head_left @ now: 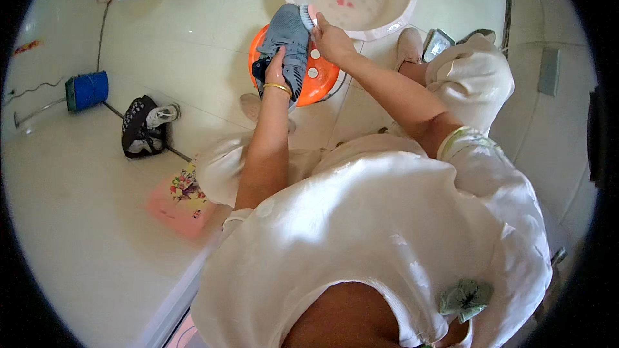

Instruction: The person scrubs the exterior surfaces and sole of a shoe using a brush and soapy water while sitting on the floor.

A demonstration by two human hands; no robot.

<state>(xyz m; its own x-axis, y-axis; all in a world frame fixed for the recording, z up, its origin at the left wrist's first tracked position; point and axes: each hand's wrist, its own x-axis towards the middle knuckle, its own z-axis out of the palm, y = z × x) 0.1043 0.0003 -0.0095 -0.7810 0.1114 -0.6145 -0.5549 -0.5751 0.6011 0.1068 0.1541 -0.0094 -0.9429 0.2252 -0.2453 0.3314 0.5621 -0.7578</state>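
**Grey fabric shoe (289, 33) lies toe-outward, between a steadying left hand (276, 74) and a brush (309, 18) at its right edge**

The shoe is over an orange stool (314, 93) with pale round holes showing beside it; whether its full length rests on the seat or is partly lifted cannot be told from above. Its long axis runs nearly straight away from the person, toe at the far end, heel and dark collar toward the body, upper facing up.

The left hand is the nearer one to the heel half. It is closed on the shoe around the collar, thumb side laid over the upper, and a yellow bangle (277, 88) circles the wrist just below. From that grip, most of the shoe reaches forward, so the toe stands free of the fingers.

The right hand (334, 42) comes in from the right and is closed on the brush, which has a pinkish back and white bristles. The bristles face left, against or right beside the edge of the toe; the exact contact is too small to make out. The brush lies roughly along the shoe rather than across it, so the right hand is the nearer one to the toe.

Just beyond the stool, ahead and to the right, a pale basin (390, 26) holds what looks like cloudy water.
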